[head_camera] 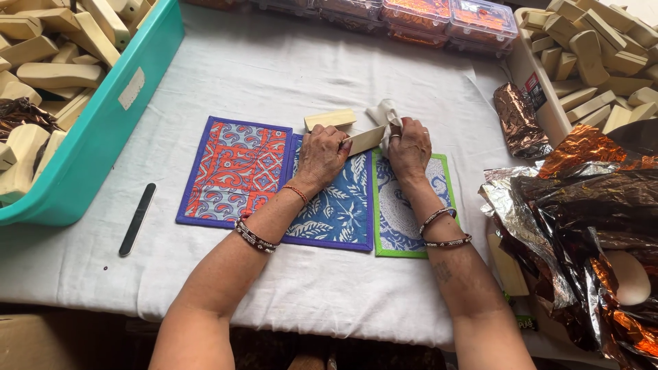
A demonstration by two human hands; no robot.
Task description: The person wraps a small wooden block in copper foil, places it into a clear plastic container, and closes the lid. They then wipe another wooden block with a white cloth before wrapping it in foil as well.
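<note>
1. Two bare hands meet over patterned mats on a white cloth: the left hand (321,153) grips one end of a pale wooden block (364,140).
2. The right hand (409,146) presses a crumpled white rag (384,114) against the block's other end, fingers closed around the rag.
3. A second wooden block (330,119) lies just beyond the left hand.
4. A blue mat (336,209) sits under the left wrist, a red mat (233,171) to its left, and a green-edged mat (404,226) under the right wrist.
5. A black nail file (137,219) lies well left; a teal bin (103,130) of blocks stands beyond it.
6. Crinkled foil (582,205) piles up right of the right arm.
</note>
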